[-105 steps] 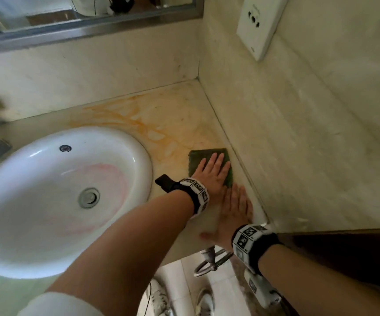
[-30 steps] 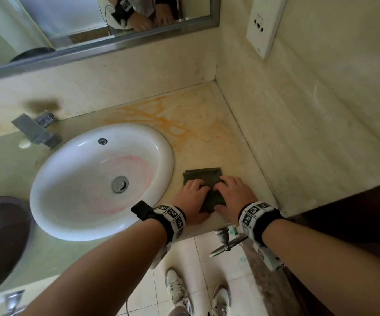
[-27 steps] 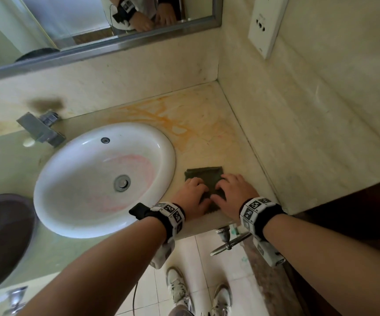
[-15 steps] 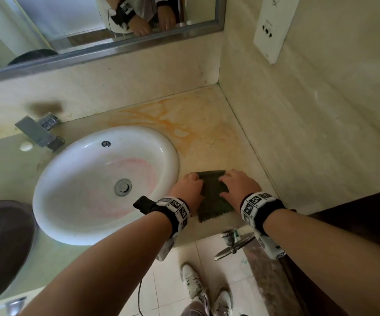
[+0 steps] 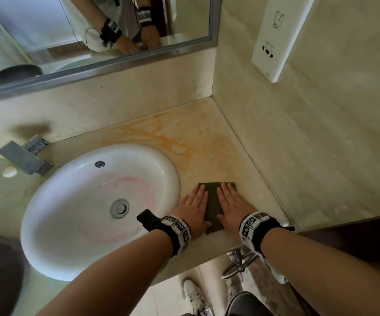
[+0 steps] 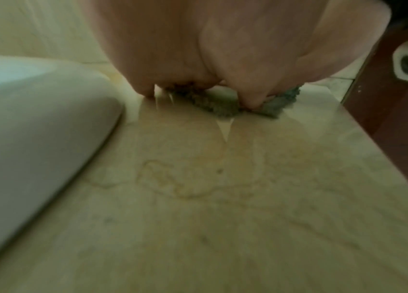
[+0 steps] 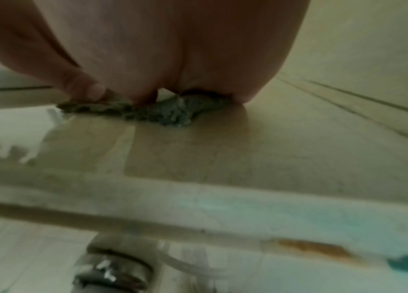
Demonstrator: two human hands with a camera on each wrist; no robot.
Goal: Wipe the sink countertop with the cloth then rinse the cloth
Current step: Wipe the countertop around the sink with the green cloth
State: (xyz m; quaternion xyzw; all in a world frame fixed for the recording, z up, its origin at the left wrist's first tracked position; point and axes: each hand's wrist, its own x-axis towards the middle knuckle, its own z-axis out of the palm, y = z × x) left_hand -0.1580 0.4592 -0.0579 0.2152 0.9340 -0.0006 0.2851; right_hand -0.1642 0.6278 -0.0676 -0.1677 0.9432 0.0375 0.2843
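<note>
head view, near to far: both forearms reach in from the near edge, each wrist in a black band with black-and-white markers. left hand and right hand lie palm-down side by side, fingers straight and together, pressing flat on the dark green rectangular cloth; neither hand curls round it. the cloth lies on the beige marble countertop near its front edge, between the white oval ceramic basin on the left and the side wall on the right, touching neither as far as i can tell. its long axis runs front to back, the same way the fingers point, and its far edge shows just past the fingertips. wrist views: blurred, but cloth bunches under the left thumb and heel, and likewise under the right palm. beyond the fingertips, well apart, orange streaky stains spread toward the back corner. judgement: next stroke goes straight ahead, away from the body; both hands equally near.
</note>
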